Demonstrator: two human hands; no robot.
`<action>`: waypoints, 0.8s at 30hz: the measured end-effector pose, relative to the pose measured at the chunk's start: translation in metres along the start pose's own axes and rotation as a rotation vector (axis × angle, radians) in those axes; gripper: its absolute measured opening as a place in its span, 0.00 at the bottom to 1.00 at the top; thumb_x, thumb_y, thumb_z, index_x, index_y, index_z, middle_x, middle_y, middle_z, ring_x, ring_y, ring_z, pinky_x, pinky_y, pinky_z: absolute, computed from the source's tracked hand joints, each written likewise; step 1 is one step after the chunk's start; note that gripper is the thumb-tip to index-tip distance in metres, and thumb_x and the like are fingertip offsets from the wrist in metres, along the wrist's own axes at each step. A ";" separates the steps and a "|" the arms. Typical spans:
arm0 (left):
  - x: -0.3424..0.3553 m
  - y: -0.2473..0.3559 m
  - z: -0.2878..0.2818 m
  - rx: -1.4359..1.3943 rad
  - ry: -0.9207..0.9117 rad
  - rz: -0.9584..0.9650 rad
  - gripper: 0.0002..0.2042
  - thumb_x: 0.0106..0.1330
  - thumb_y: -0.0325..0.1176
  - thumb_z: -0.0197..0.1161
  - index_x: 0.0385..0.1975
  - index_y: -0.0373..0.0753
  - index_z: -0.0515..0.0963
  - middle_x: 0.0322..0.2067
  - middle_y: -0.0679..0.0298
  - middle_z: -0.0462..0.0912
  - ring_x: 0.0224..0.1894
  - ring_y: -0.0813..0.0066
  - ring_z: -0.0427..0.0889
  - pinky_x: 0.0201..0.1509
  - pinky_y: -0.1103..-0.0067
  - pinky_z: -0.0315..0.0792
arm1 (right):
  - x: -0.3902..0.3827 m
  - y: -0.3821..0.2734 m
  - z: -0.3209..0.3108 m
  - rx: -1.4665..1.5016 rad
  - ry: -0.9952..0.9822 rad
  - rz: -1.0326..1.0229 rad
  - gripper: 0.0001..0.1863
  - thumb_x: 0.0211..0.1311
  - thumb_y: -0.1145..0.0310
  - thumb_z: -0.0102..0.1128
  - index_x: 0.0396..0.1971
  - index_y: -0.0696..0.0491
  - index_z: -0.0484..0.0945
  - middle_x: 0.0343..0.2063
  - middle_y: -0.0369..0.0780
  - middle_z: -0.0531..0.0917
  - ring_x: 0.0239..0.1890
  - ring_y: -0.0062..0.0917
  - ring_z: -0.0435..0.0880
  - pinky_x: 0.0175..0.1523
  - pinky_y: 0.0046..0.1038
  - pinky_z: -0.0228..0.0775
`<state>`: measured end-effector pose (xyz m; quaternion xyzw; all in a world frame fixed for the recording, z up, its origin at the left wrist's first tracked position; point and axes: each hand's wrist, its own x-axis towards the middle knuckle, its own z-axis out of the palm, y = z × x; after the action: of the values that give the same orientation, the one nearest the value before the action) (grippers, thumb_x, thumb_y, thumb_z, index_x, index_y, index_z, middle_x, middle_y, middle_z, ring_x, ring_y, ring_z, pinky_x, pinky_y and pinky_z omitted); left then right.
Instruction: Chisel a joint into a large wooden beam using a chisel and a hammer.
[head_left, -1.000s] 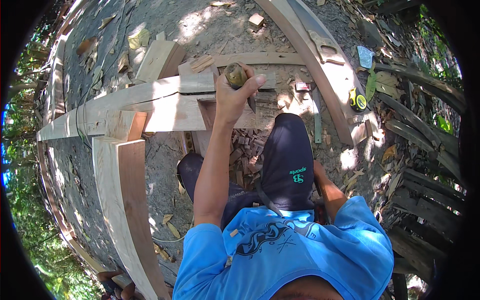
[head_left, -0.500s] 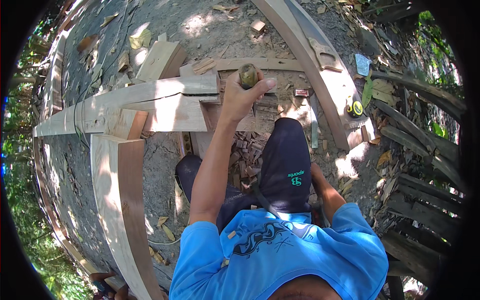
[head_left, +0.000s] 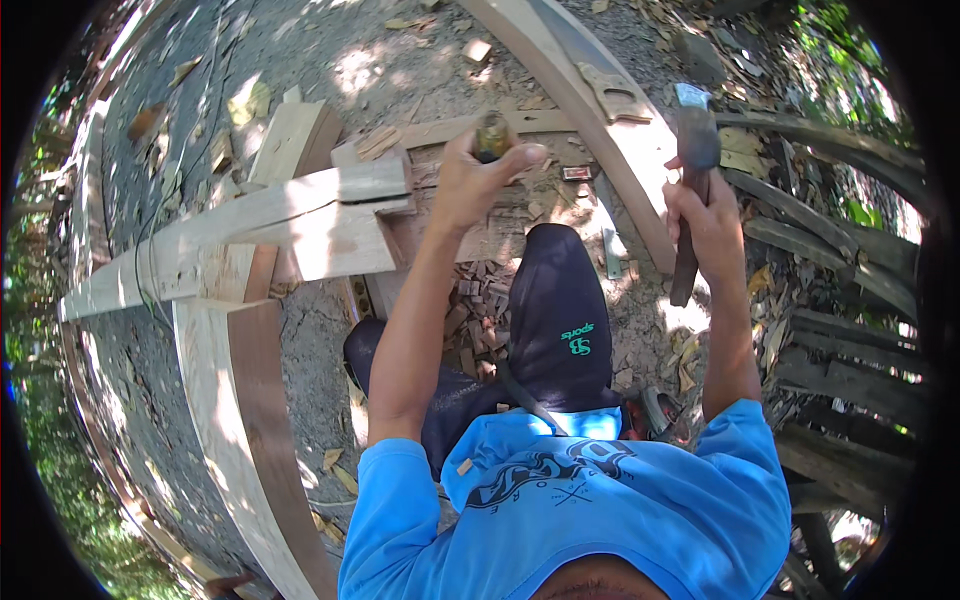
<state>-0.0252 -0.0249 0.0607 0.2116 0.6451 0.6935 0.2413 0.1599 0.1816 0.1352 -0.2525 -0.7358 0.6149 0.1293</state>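
Observation:
My left hand (head_left: 475, 180) is closed around a chisel's yellowish-brown handle (head_left: 492, 134) above the notched end of a pale wooden beam (head_left: 300, 230), which has a long crack. The chisel's blade is mostly hidden by my hand. My right hand (head_left: 706, 220) grips a hammer (head_left: 699, 135) by its dark shaft, raised at my right, level with my left hand, head uppermost. Wood chips (head_left: 480, 305) lie below the beam, beside my bent knee (head_left: 560, 320).
A long board (head_left: 560, 90) with a handsaw (head_left: 612, 92) runs at the upper right, near a small red box (head_left: 576, 173) and metal rule (head_left: 610, 240). Timbers (head_left: 230, 400) stand at the left; weathered planks (head_left: 840, 380) are piled at the right. Leaves litter the ground.
My right hand has risen from beside my leg, bringing the hammer into view at the right. My left hand still holds the chisel over the beam.

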 end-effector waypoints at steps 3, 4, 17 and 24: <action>0.012 0.003 -0.003 -0.071 -0.013 0.018 0.17 0.55 0.44 0.77 0.25 0.40 0.76 0.18 0.75 0.72 0.20 0.87 0.70 0.24 0.85 0.65 | -0.005 -0.037 0.008 0.046 -0.021 -0.118 0.13 0.63 0.71 0.58 0.45 0.59 0.74 0.17 0.31 0.71 0.15 0.13 0.68 0.22 0.18 0.59; 0.014 0.003 -0.003 -0.105 -0.001 -0.011 0.17 0.55 0.44 0.76 0.25 0.40 0.76 0.18 0.75 0.72 0.19 0.87 0.69 0.23 0.85 0.65 | -0.008 -0.044 0.011 0.091 -0.071 -0.202 0.14 0.62 0.72 0.56 0.46 0.60 0.72 0.17 0.32 0.71 0.15 0.12 0.68 0.23 0.17 0.59; -0.005 -0.001 -0.001 0.085 -0.110 0.052 0.17 0.56 0.43 0.76 0.25 0.41 0.74 0.19 0.76 0.71 0.22 0.87 0.68 0.26 0.84 0.63 | 0.003 -0.129 0.017 0.274 -0.062 -0.530 0.17 0.64 0.66 0.57 0.47 0.63 0.73 0.18 0.35 0.71 0.15 0.15 0.69 0.19 0.18 0.61; -0.005 0.000 0.002 0.074 0.009 0.005 0.15 0.58 0.39 0.75 0.28 0.40 0.74 0.20 0.75 0.73 0.21 0.88 0.70 0.25 0.86 0.65 | 0.018 -0.173 0.021 0.199 0.113 -0.638 0.11 0.63 0.65 0.62 0.39 0.54 0.73 0.18 0.32 0.74 0.14 0.15 0.73 0.20 0.17 0.67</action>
<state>-0.0200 -0.0267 0.0610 0.2189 0.6707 0.6708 0.2285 0.0972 0.1537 0.2960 -0.0292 -0.7060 0.5972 0.3796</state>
